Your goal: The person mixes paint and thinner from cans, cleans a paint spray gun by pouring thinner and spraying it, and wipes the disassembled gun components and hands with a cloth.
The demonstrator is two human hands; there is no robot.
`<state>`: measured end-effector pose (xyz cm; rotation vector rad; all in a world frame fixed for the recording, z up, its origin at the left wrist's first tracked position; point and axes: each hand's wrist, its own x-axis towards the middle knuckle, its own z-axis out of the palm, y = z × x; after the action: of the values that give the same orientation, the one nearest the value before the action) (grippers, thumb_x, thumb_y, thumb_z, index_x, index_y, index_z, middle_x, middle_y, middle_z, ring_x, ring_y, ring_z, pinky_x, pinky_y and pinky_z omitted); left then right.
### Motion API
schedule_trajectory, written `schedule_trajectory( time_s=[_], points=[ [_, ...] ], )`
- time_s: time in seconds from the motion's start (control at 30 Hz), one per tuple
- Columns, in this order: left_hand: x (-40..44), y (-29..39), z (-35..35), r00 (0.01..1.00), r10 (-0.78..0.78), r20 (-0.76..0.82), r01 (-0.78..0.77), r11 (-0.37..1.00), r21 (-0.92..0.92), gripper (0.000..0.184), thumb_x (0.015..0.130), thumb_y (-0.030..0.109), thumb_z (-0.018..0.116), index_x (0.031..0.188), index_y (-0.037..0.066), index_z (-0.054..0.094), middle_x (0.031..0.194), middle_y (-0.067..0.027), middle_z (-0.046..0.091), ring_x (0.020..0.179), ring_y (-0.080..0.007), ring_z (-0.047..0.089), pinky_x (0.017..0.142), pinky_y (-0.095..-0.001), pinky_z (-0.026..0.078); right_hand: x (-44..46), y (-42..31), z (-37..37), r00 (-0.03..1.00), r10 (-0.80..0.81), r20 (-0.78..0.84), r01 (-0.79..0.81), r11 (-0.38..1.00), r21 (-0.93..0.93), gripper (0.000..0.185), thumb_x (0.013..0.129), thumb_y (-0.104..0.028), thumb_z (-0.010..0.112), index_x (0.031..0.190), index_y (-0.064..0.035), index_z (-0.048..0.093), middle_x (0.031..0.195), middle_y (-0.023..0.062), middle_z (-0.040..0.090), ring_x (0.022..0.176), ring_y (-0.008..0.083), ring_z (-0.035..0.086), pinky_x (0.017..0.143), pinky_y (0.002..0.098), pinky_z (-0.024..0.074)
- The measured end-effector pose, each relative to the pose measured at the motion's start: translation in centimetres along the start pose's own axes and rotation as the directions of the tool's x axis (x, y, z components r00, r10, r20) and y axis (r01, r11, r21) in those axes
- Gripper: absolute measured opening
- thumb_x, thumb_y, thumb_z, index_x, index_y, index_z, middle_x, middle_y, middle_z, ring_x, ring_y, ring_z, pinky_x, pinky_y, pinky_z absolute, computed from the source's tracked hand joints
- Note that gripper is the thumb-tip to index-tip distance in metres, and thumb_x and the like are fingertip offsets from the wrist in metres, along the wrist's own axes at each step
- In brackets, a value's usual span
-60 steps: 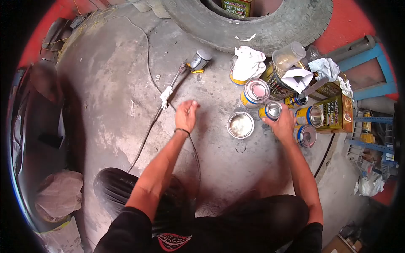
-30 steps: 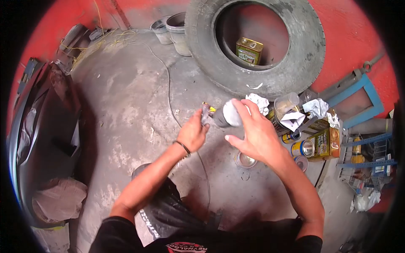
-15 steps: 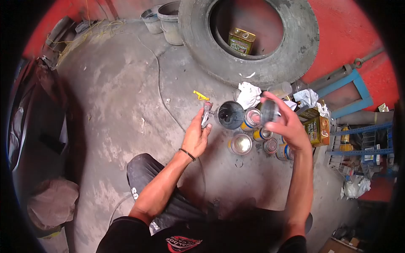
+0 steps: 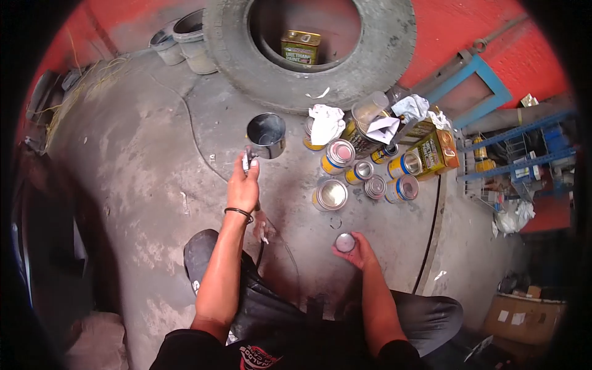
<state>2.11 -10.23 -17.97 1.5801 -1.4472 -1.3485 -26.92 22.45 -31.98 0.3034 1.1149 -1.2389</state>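
My left hand [image 4: 242, 192] is closed around a spray gun, mostly hidden by the fingers, its grip end [image 4: 260, 225] showing below the wrist with a hose leading off. Just beyond the fingers is the gun's open metal cup [image 4: 266, 137], its dark inside facing me. My right hand [image 4: 357, 251], low in front of my lap, grips a small round silvery lid [image 4: 344, 242]; its underside is hidden. Ahead of that hand stand several paint cans, the nearest a can with a pale shiny top [image 4: 333, 194].
A large tire [image 4: 382, 49] lies at the back with a urethane paint tin [image 4: 301, 48] inside its opening. White rags [image 4: 327, 125] and a paint tin [image 4: 435, 154] are behind the cans. Buckets [image 4: 196, 49] stand back left; a blue rack [image 4: 524, 154] is at right.
My right hand has come down from above the cans toward my lap with the round lid. My left hand has carried the gun and cup away from the cans. The view has shifted right.
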Motion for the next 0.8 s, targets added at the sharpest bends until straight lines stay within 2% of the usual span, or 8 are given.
schedule_trajectory(
  time_s=[0.17, 0.37, 0.43, 0.53, 0.6, 0.63, 0.67, 0.8],
  points=[
    [0.7, -1.9, -1.9, 1.0, 0.02, 0.014, -0.021, 0.995, 0.098, 0.066, 0.108, 0.045, 0.062, 0.159, 0.004, 0.049, 0.123, -0.0173, 0.074, 0.113, -0.0272, 0.069, 0.097, -0.0395, 0.053, 4.1, -0.8, -3.3, 0.968, -0.06, -0.242, -0.043, 0.917, -0.397, 0.057, 0.098, -0.047, 0.073, 0.137, -0.008, 0.061, 0.12, 0.0153, 0.074, 0.101, 0.0363, 0.073, 0.085, 0.0543, 0.0647],
    [2.9, -4.0, -3.3, 0.985, 0.091, -0.15, -0.1, 0.993, -0.058, 0.051, 0.11, 0.035, 0.064, 0.147, 0.0, 0.057, 0.11, -0.0051, 0.07, 0.097, -0.016, 0.062, 0.089, -0.0339, 0.052, 1.5, -18.0, -8.3, 0.901, -0.17, -0.399, -0.365, 0.199, -0.909, 0.069, 0.084, -0.05, 0.084, 0.139, -0.0108, 0.067, 0.108, 0.0113, 0.074, 0.091, 0.0235, 0.071, 0.073, 0.0438, 0.061],
    [2.2, -2.5, -3.7, 0.978, 0.064, -0.2, -0.082, 0.993, -0.087, 0.054, 0.11, 0.035, 0.063, 0.148, -0.002, 0.055, 0.122, -0.0108, 0.07, 0.107, -0.0186, 0.064, 0.097, -0.0363, 0.052, 1.4, -25.4, -15.2, 0.816, -0.497, -0.295, -0.236, 0.18, -0.955, 0.066, 0.083, -0.044, 0.085, 0.135, -0.0081, 0.067, 0.109, 0.0148, 0.074, 0.099, 0.0251, 0.07, 0.081, 0.0451, 0.0578],
    [-0.7, 1.1, -3.9, 0.921, 0.166, -0.352, -0.075, 0.964, 0.257, 0.067, 0.11, 0.042, 0.06, 0.155, -0.005, 0.046, 0.144, -0.0304, 0.063, 0.133, -0.0424, 0.061, 0.115, -0.0486, 0.046, -1.5, -36.6, -18.5, 0.659, -0.746, -0.095, -0.011, 0.117, -0.993, 0.088, 0.083, -0.04, 0.089, 0.149, 0.0, 0.048, 0.126, 0.0203, 0.069, 0.117, 0.0311, 0.065, 0.101, 0.0456, 0.0503],
    [-0.8, 0.0, -2.9, 0.847, 0.318, -0.425, -0.156, 0.915, 0.372, 0.073, 0.11, 0.04, 0.06, 0.16, -0.008, 0.038, 0.154, -0.0291, 0.055, 0.143, -0.0413, 0.054, 0.121, -0.0461, 0.041, -1.3, -42.2, -21.8, 0.539, -0.842, 0.009, 0.208, 0.123, -0.97, 0.104, 0.082, -0.037, 0.092, 0.159, 0.0054, 0.036, 0.137, 0.024, 0.066, 0.129, 0.035, 0.062, 0.114, 0.046, 0.0453],
    [-1.9, 2.1, -1.9, 0.872, 0.252, -0.42, -0.232, 0.968, 0.098, 0.073, 0.109, 0.037, 0.063, 0.16, -0.008, 0.036, 0.155, -0.0277, 0.054, 0.147, -0.037, 0.052, 0.122, -0.0429, 0.039, -0.4, -44.4, -24.7, 0.478, -0.874, 0.088, 0.384, 0.118, -0.916, 0.113, 0.082, -0.035, 0.093, 0.164, 0.0081, 0.029, 0.143, 0.0258, 0.064, 0.135, 0.037, 0.06, 0.12, 0.0462, 0.0427],
    [-1.7, 1.6, -1.6, 0.899, 0.184, -0.398, -0.208, 0.978, -0.019, 0.072, 0.11, 0.033, 0.063, 0.161, -0.007, 0.034, 0.151, -0.0253, 0.058, 0.14, -0.0305, 0.057, 0.118, -0.0404, 0.042, -3.0, -44.2, -20.9, 0.351, -0.931, -0.106, -0.015, 0.108, -0.994, 0.123, 0.078, -0.03, 0.097, 0.166, 0.0098, 0.02, 0.161, 0.0292, 0.045, 0.146, 0.0403, 0.049, 0.125, 0.0461, 0.036],
    [-5.0, 3.3, -1.9, 0.815, 0.29, -0.501, -0.354, 0.935, -0.034, 0.063, 0.11, 0.022, 0.062, 0.161, -0.002, 0.035, 0.131, -0.0152, 0.065, 0.096, -0.0174, 0.067, 0.087, -0.0342, 0.058, 3.2, -44.0, -22.1, 0.234, -0.972, 0.034, 0.395, 0.063, -0.916, 0.123, 0.079, -0.025, 0.098, 0.168, 0.0065, 0.019, 0.169, 0.0253, 0.031, 0.153, 0.0338, 0.038, 0.126, 0.0438, 0.0327]
  ],
)
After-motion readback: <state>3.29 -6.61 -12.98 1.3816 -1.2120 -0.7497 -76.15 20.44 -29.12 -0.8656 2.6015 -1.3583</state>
